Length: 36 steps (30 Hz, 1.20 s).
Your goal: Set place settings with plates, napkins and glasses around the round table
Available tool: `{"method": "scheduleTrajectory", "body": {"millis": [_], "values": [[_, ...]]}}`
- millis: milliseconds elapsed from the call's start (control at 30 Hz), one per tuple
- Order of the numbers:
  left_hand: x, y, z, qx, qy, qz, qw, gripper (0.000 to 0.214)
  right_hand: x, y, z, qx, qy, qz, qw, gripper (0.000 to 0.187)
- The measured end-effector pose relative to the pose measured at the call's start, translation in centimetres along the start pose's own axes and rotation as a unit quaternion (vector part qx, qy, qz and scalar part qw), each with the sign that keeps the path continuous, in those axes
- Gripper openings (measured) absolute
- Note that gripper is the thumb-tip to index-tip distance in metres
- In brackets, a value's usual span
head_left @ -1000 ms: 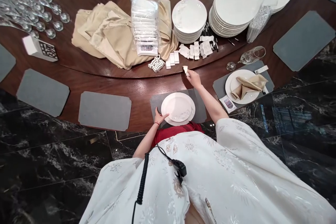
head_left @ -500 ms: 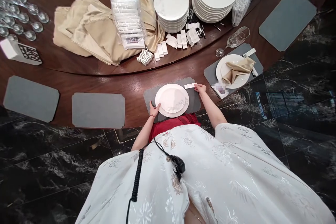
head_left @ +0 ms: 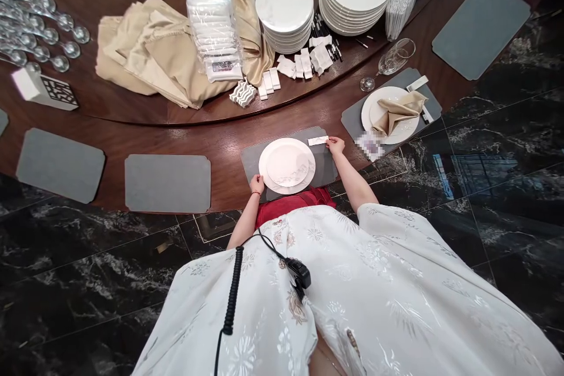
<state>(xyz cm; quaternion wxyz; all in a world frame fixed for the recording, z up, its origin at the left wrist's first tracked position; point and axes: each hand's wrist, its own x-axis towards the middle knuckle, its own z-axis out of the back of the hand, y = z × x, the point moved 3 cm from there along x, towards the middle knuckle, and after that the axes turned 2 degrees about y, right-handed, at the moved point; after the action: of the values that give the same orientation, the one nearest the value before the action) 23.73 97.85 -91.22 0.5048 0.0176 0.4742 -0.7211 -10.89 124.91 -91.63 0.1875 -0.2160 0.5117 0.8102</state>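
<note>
A small white plate point(head_left: 287, 163) sits on a larger white plate point(head_left: 266, 185), both resting on a grey placemat point(head_left: 250, 158) in front of me. My left hand point(head_left: 257, 184), its fingers curled in, is at the left rim of the larger plate; nothing shows in it. With my right hand point(head_left: 335, 145) I pinch the right end of a white chopstick rest point(head_left: 318, 140), which lies at the placemat's upper right, apart from the plates.
On the right is a setting with a folded gold napkin point(head_left: 399, 111) on plates and a wine glass point(head_left: 390, 64). Stacked plates point(head_left: 285, 6), beige cloths point(head_left: 150, 50), packaged white packets point(head_left: 215, 29) and several glasses point(head_left: 44, 23) stand on the raised round board. Another placemat point(head_left: 168, 183) lies left.
My left hand's fingers have drawn together from a spread pose, its thumb coming off the plate. My right hand stays on the chopstick rest. The view has shifted slightly.
</note>
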Motion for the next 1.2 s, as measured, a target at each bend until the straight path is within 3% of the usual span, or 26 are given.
{"method": "scheduleTrajectory", "body": {"millis": [267,667,967,1100,1200], "values": [[0.6,1.3,0.2,-0.033,0.003,0.033,0.999,0.019,0.5,0.0,0.2,-0.042,0.006,0.022,0.999,0.018],[0.5,1.6,0.4,-0.105,0.046,0.070,0.991,0.027,0.3,-0.3,0.8,-0.093,0.001,0.059,0.994,0.022],[0.1,1.5,0.4,-0.136,0.055,0.089,0.985,0.025,-0.1,0.1,0.9,-0.098,0.010,0.035,0.995,0.016],[-0.3,1.1,0.7,-0.135,0.066,0.084,0.985,0.025,-0.2,1.9,1.5,-0.159,-0.009,0.066,0.985,0.020],[-0.6,0.8,1.1,-0.114,0.077,0.073,0.988,0.032,1.2,5.3,1.6,-0.219,-0.035,0.110,0.969,0.021]]}}
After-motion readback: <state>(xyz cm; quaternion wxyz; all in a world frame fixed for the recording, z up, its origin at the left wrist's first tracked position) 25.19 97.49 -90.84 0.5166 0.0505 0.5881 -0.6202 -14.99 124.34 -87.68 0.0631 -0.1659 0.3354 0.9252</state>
